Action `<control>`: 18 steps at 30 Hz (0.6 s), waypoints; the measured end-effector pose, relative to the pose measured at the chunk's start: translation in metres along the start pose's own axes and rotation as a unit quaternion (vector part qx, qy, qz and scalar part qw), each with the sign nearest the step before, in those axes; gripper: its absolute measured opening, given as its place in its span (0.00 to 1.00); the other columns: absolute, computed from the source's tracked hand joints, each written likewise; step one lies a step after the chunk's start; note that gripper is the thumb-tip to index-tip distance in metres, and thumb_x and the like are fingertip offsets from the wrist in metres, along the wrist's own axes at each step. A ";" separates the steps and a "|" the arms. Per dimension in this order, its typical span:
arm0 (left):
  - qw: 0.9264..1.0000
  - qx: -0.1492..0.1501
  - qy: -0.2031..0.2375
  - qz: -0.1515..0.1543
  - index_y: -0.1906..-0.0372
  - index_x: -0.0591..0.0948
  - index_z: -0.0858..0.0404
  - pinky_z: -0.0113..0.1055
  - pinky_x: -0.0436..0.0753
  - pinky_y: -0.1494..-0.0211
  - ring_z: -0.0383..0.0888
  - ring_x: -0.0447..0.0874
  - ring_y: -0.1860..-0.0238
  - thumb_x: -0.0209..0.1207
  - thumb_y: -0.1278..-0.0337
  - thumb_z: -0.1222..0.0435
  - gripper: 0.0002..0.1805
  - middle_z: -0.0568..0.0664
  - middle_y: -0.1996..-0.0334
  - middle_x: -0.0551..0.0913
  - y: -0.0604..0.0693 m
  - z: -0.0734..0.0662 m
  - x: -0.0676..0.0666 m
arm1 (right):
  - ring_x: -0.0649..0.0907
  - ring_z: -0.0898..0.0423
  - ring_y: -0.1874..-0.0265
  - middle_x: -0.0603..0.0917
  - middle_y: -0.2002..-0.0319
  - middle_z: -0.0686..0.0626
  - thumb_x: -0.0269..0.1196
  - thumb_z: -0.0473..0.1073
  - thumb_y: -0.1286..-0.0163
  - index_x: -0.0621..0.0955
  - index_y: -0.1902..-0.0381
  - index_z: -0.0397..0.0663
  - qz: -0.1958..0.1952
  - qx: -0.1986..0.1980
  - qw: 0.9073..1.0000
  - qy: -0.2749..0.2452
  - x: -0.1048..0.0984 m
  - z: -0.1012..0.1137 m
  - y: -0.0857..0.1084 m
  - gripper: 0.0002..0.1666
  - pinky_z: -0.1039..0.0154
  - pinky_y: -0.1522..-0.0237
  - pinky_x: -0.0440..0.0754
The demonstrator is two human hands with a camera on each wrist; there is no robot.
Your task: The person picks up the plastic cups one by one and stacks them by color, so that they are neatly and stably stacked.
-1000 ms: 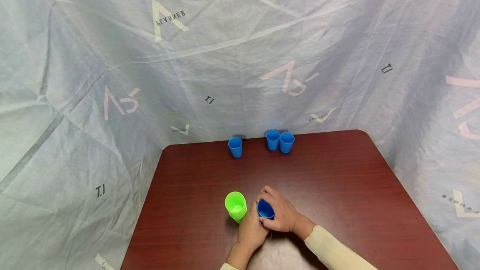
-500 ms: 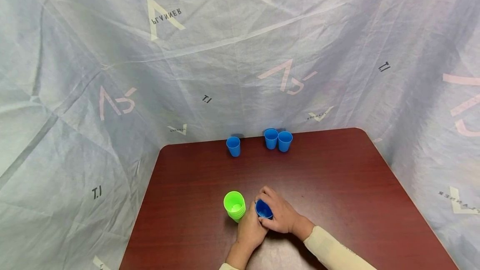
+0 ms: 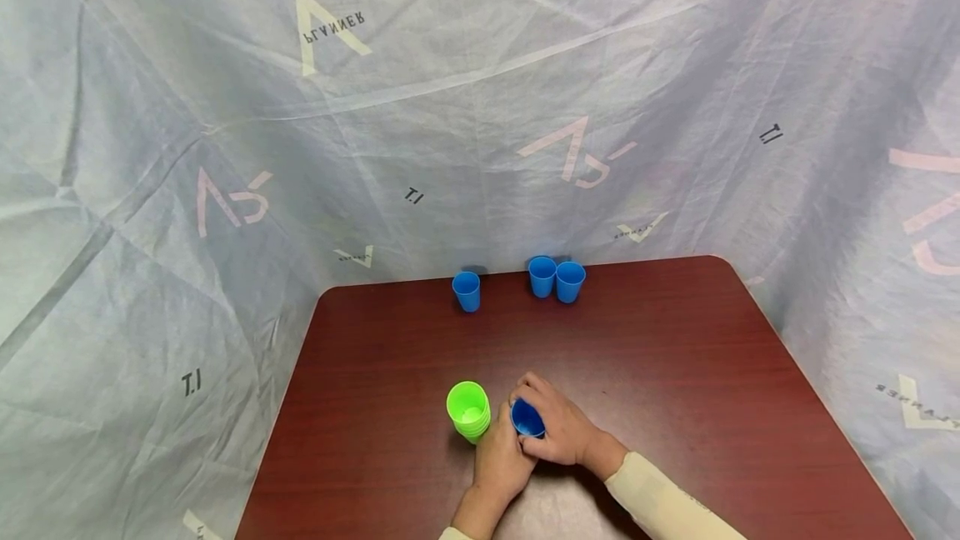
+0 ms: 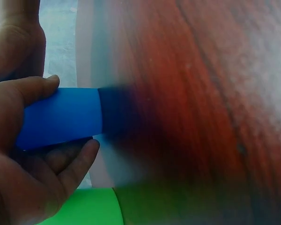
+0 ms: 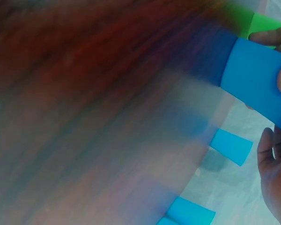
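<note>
At the near part of the dark red table (image 3: 645, 357), 2 hands are together on 1 blue cup (image 3: 528, 419), which is upright with its mouth facing up. The left hand (image 3: 502, 457) holds it from the left and near side; in the left wrist view its thumb lies along the cup's wall, with fingers on the opposite side. The right hand (image 3: 561, 422) is clamped round the cup from the right, its fingers curving over the far side and its thumb on the near side.

Just left of the left hand stands a stack of bright green cups (image 3: 468, 407), nested with several rims showing; I cannot tell whether hand and stack touch.

Along the far edge are 3 more blue cups, all upright: a lone blue cup (image 3: 467, 292) to the left, and 2 side-by-side blue cups (image 3: 570, 282) to its right, seemingly touching. Grey printed cloth (image 3: 465, 90) hangs beyond the far edge and at both sides. A pale yellow sleeve (image 3: 660, 494) covers most of the right forearm.
</note>
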State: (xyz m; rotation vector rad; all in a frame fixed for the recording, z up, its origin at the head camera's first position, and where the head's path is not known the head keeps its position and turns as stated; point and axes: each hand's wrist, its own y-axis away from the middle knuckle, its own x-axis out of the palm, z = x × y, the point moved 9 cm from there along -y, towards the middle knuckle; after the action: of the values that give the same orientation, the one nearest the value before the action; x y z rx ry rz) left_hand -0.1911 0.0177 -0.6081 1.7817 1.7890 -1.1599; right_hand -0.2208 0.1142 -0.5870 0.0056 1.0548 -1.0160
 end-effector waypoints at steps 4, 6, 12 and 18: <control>1.000 -0.012 -0.004 0.008 0.43 0.75 0.64 0.43 0.86 0.63 0.51 0.90 0.63 0.75 0.51 0.59 0.32 0.54 0.64 0.87 0.000 0.002 0.003 | 0.77 0.60 0.53 0.76 0.50 0.56 0.68 0.55 0.53 0.77 0.49 0.59 0.009 0.007 1.000 -0.005 0.001 -0.001 -0.001 0.31 0.62 0.51 0.80; 1.000 -0.015 -0.004 0.010 0.43 0.74 0.65 0.44 0.86 0.63 0.52 0.90 0.64 0.75 0.50 0.59 0.32 0.55 0.63 0.87 0.000 0.003 0.004 | 0.78 0.60 0.54 0.76 0.50 0.57 0.68 0.54 0.54 0.77 0.49 0.59 0.014 0.013 1.000 -0.009 0.002 -0.002 0.000 0.31 0.63 0.52 0.80; 0.999 -0.032 0.002 0.019 0.42 0.73 0.65 0.44 0.86 0.63 0.52 0.90 0.65 0.75 0.51 0.60 0.33 0.57 0.62 0.87 0.000 0.005 0.005 | 0.79 0.58 0.54 0.76 0.51 0.57 0.67 0.54 0.54 0.77 0.50 0.59 0.025 0.018 0.999 -0.012 0.003 -0.002 0.000 0.30 0.64 0.52 0.80; 0.999 -0.031 0.008 0.013 0.37 0.72 0.66 0.45 0.87 0.60 0.53 0.90 0.63 0.76 0.52 0.60 0.37 0.58 0.59 0.88 0.000 0.005 0.004 | 0.80 0.56 0.53 0.77 0.49 0.53 0.67 0.54 0.53 0.78 0.47 0.58 0.040 0.024 0.999 -0.015 0.004 -0.003 0.000 0.31 0.63 0.51 0.81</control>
State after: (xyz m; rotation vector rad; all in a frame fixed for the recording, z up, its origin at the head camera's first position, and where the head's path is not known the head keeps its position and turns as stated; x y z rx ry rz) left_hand -0.1934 0.0167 -0.6143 1.7786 1.7858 -1.0713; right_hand -0.2230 0.1130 -0.5912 0.0710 0.9942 -0.9666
